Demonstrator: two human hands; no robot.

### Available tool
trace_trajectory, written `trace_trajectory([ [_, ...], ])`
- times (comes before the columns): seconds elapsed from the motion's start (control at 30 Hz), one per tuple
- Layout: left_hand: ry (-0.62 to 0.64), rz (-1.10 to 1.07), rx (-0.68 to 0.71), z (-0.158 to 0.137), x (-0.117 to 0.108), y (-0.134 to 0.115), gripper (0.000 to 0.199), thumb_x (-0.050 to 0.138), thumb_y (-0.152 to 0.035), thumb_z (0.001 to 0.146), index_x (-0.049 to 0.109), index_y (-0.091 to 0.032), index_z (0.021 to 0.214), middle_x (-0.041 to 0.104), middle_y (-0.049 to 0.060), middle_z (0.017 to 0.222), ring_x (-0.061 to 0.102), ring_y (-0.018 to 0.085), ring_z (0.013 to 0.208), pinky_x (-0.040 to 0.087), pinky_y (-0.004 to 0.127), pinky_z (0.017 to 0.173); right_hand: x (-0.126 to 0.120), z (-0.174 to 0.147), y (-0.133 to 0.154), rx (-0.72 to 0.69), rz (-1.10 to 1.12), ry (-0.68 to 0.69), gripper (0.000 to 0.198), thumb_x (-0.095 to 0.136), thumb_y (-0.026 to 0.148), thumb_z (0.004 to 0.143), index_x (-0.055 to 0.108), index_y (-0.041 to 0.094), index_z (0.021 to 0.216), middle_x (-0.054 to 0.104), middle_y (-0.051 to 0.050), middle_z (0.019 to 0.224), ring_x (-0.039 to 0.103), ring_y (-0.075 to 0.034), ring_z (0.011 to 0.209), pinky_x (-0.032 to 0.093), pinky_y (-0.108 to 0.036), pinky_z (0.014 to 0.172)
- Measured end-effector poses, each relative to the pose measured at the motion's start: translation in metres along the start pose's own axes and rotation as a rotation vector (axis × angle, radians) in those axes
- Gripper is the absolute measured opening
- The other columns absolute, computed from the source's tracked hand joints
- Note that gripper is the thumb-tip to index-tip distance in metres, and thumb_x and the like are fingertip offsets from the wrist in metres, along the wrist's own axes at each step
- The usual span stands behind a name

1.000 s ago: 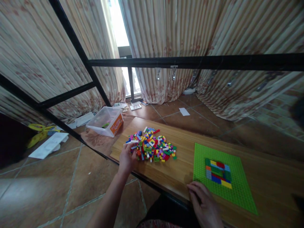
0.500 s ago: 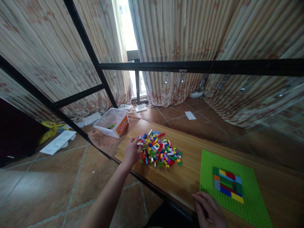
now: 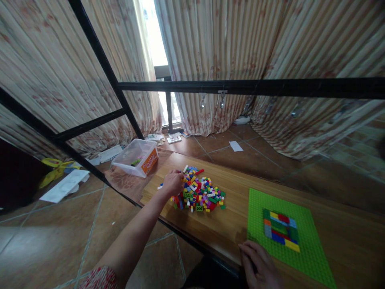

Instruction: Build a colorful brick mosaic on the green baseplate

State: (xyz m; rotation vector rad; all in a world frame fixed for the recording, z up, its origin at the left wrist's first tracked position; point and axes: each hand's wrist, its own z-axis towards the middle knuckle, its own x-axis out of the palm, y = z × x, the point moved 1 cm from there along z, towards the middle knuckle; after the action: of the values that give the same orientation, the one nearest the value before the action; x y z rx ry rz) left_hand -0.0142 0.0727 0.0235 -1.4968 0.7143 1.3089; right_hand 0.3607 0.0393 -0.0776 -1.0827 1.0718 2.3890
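Bricks (image 3: 201, 192) | heaped rightward of nearer left hand (image 3: 174, 184) | its grip cannot be told | right hand (image 3: 259, 261) half-open, nothing seen held

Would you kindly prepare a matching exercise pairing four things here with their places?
1. Left hand
2. Right hand
3. Flat green studded plastic baseplate
4. Clear plastic box with orange label

A. Past the left end of the wooden table
B. At the table's near edge
C. At the pile of multicoloured plastic bricks
D. Under the rectangle of coloured bricks

1-C; 2-B; 3-D; 4-A
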Motion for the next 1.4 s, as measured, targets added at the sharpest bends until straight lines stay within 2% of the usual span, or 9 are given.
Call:
trace_trajectory([
  [0.27, -0.085, -0.124, -0.022, 0.001, -0.004, -0.005, 0.013, 0.061, -0.015, 0.074, 0.071, -0.021, 0.08, 0.067, 0.008, 0.098, 0.059, 0.024, 0.096, 0.045, 0.035, 0.089, -0.002, 0.004, 0.011, 0.091, 0.057, -0.024, 0.026, 0.047, 0.035, 0.09, 0.071, 0.024, 0.095, 0.068, -0.008, 0.1, 0.067, -0.021, 0.092, 0.057, -0.033, 0.078],
  [0.4, -0.103, -0.321, -0.004, -0.01, -0.016, -0.02, 0.014, 0.056, -0.022, 0.08, 0.068, -0.018, 0.085, 0.067, 0.005, 0.084, 0.061, 0.017, 0.078, 0.048, 0.028, 0.074, -0.01, 0.016, 0.025, 0.218, 0.172, -0.009, 0.027, 0.049, 0.039, 0.089, 0.072, 0.024, 0.09, 0.069, -0.008, 0.099, 0.067, -0.022, 0.091, 0.056, -0.033, 0.078],
  [0.57, -0.055, -0.979, -0.037, -0.067, -0.007, -0.082, 0.02, 0.057, -0.035, 0.08, 0.064, -0.017, 0.087, 0.063, 0.0, 0.074, 0.057, 0.013, 0.066, 0.045, 0.022, 0.06, -0.025, 0.052, 0.064, 0.537, 0.467, -0.059, 0.034, 0.055, 0.045, 0.085, 0.066, 0.021, 0.107, 0.069, -0.007, 0.093, 0.067, -0.02, 0.083, 0.055, -0.03, 0.073],
  [0.67, 0.049, -1.089, -0.087, -0.113, 0.012, -0.121, 0.025, 0.059, -0.041, 0.079, 0.066, -0.018, 0.087, 0.067, 0.003, 0.081, 0.06, 0.016, 0.074, 0.048, 0.024, 0.066, -0.028, 0.074, 0.087, 0.558, 0.656, -0.109, 0.039, 0.062, 0.044, 0.081, 0.062, 0.019, 0.111, 0.068, -0.005, 0.086, 0.065, -0.018, 0.078, 0.054, -0.029, 0.072],
  [0.77, 0.137, -1.139, -0.139, -0.143, 0.028, -0.14, 0.029, 0.058, -0.045, 0.08, 0.067, -0.019, 0.091, 0.069, 0.006, 0.087, 0.064, 0.02, 0.081, 0.051, 0.028, 0.072, -0.025, 0.081, 0.096, 0.591, 0.729, -0.103, 0.029, 0.063, 0.04, 0.08, 0.066, 0.019, 0.1, 0.069, -0.004, 0.084, 0.065, -0.018, 0.076, 0.054, -0.029, 0.07],
  [0.93, 0.199, -1.179, -0.18, -0.149, 0.042, -0.134, 0.03, 0.063, -0.044, 0.076, 0.069, -0.018, 0.09, 0.07, 0.006, 0.081, 0.064, 0.019, 0.076, 0.052, 0.028, 0.07, -0.016, 0.069, 0.092, 0.564, 0.786, -0.095, 0.022, 0.058, 0.036, 0.085, 0.071, 0.02, 0.093, 0.071, -0.005, 0.088, 0.066, -0.018, 0.078, 0.055, -0.03, 0.072],
  [1.03, 0.208, -1.249, -0.302, -0.145, 0.047, -0.125, 0.033, 0.068, -0.046, 0.07, 0.07, -0.016, 0.085, 0.067, 0.003, 0.072, 0.06, 0.016, 0.065, 0.049, 0.025, 0.062, -0.008, 0.069, 0.083, 0.536, 0.749, -0.071, 0.02, 0.056, 0.031, 0.085, 0.072, 0.02, 0.091, 0.071, -0.004, 0.085, 0.065, -0.017, 0.075, 0.054, -0.028, 0.068],
  [1.27, 0.046, -1.39, -0.538, -0.139, 0.044, -0.098, 0.048, 0.08, -0.047, 0.056, 0.068, -0.015, 0.09, 0.067, 0.001, 0.079, 0.062, 0.012, 0.067, 0.051, 0.023, 0.065, 0.02, 0.111, 0.067, 0.422, 0.343, 0.014, 0.023, 0.052, 0.009, 0.08, 0.071, 0.019, 0.087, 0.067, -0.007, 0.089, 0.062, -0.02, 0.086, 0.049, -0.034, 0.081],
  [1.4, 0.013, -1.403, -0.547, -0.133, 0.038, -0.094, 0.051, 0.081, -0.047, 0.053, 0.066, -0.017, 0.09, 0.067, 0.0, 0.079, 0.063, 0.012, 0.068, 0.053, 0.025, 0.068, 0.024, 0.126, 0.069, 0.399, 0.337, 0.015, 0.033, 0.055, 0.008, 0.078, 0.066, 0.02, 0.106, 0.064, -0.006, 0.097, 0.061, -0.019, 0.087, 0.049, -0.033, 0.082],
])
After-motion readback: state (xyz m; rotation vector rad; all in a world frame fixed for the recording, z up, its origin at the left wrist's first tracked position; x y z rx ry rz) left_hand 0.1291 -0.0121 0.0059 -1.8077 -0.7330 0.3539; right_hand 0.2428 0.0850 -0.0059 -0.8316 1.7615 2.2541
